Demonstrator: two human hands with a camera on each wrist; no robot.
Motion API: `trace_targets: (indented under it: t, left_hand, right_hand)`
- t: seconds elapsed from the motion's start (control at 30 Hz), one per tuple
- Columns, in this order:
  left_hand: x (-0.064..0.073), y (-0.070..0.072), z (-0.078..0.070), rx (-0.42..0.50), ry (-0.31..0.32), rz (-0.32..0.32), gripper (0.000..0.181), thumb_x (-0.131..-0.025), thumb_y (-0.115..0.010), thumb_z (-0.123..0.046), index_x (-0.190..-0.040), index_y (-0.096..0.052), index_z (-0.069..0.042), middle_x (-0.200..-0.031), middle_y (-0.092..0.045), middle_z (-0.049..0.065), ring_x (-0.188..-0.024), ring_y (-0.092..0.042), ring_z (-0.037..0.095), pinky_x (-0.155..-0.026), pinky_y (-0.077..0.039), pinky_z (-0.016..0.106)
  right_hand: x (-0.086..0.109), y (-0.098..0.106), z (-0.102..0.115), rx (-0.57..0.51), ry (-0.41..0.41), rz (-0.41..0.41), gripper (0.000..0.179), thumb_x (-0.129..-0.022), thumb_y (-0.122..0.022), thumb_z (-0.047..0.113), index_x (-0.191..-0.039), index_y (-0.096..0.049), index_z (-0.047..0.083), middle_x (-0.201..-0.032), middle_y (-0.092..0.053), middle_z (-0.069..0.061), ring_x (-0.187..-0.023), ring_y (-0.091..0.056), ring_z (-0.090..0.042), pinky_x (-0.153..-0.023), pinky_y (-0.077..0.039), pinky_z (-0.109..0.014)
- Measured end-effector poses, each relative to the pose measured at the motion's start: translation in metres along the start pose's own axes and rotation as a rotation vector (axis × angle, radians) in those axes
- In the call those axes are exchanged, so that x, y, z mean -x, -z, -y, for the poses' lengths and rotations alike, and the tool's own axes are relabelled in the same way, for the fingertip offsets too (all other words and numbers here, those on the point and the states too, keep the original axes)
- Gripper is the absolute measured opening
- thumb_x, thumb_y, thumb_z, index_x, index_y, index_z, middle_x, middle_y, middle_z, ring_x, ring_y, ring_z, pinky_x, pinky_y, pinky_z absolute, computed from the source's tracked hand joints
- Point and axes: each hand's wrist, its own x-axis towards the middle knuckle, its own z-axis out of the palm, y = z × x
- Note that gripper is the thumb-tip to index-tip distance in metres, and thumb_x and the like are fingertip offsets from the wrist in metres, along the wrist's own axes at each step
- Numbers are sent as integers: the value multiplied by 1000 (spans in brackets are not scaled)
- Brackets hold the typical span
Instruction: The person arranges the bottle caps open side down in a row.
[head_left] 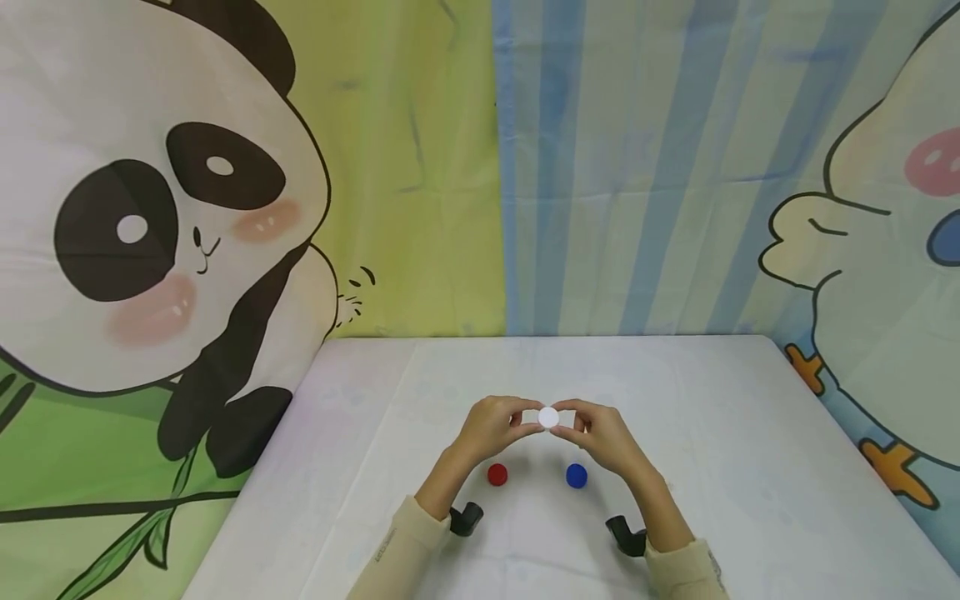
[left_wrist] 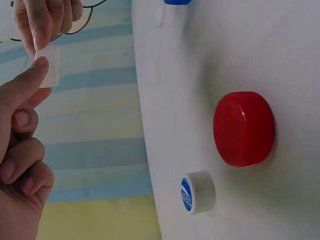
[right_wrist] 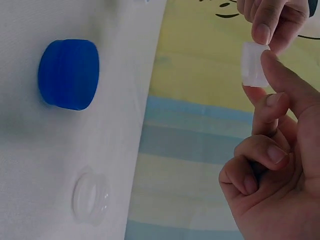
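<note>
A white round bottle cap (head_left: pixel 548 417) is held up above the table by both hands, its flat round face toward the head camera. My left hand (head_left: pixel 489 427) pinches one side between thumb and forefinger, and my right hand (head_left: pixel 606 433) pinches the opposite side the same way. Both wrist views show the cap edge-on, with the other fingers curled in. Below the left hand a red bottle cap (head_left: pixel 497 474) lies on the table; a blue bottle cap (head_left: pixel 576 476) lies below the right hand.
The left wrist view also shows a white cap with a blue printed top (left_wrist: pixel 198 192) on the white table (head_left: pixel 675 400). A clear cap (right_wrist: pixel 91 197) lies beyond the blue one in the right wrist view. Printed cloths (head_left: pixel 420 167) hang behind and beside the table.
</note>
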Motion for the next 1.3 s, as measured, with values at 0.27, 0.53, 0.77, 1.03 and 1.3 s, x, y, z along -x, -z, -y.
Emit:
trace_targets:
  t: [0.27, 0.53, 0.77, 1.03, 1.3]
  left_hand:
    - [-5, -25, 18, -62, 105, 150, 31, -79, -65, -39, -104, -68, -21, -54, -45, -12, -50, -38, 0, -45, -30, 14]
    - [-6, -41, 23, -147, 180, 261, 30, -76, -69, -38, -101, -69, -23, -58, -53, -13, -52, -42, 1, -45, -34, 15]
    - [-6, -50, 23, -197, 228, 292, 30, -74, -70, -42, -98, -70, -25, -75, -66, -8, -53, -40, 4, -47, -35, 18]
    - [-4, -56, 21, -215, 232, 298, 27, -74, -71, -38, -97, -70, -23, -87, -68, -4, -64, -54, 7, -54, -43, 22]
    - [-2, -58, 21, -222, 221, 270, 26, -74, -71, -38, -96, -70, -24, -88, -68, -5, -70, -61, 12, -53, -44, 23]
  right_hand:
    - [-11, -18, -24, 85, -117, 92, 36, -78, -67, 35, -108, -63, 14, -59, -50, 4, -49, -42, -8, -46, -38, -23]
    - [-14, -32, -36, 117, -217, 137, 32, -76, -71, 29, -104, -66, 13, -54, -47, 5, -47, -41, -9, -44, -34, -23]
    - [-15, -40, -45, 109, -204, 148, 31, -74, -72, 25, -101, -67, 9, -50, -44, 5, -44, -39, -7, -42, -34, -21]
    - [-15, -42, -51, 111, -200, 156, 30, -73, -73, 21, -99, -68, 7, -51, -45, 4, -44, -39, -6, -42, -34, -21]
    - [-15, -42, -51, 136, -212, 176, 32, -72, -74, 19, -101, -68, 8, -52, -46, 4, -45, -38, -7, -43, -33, -21]
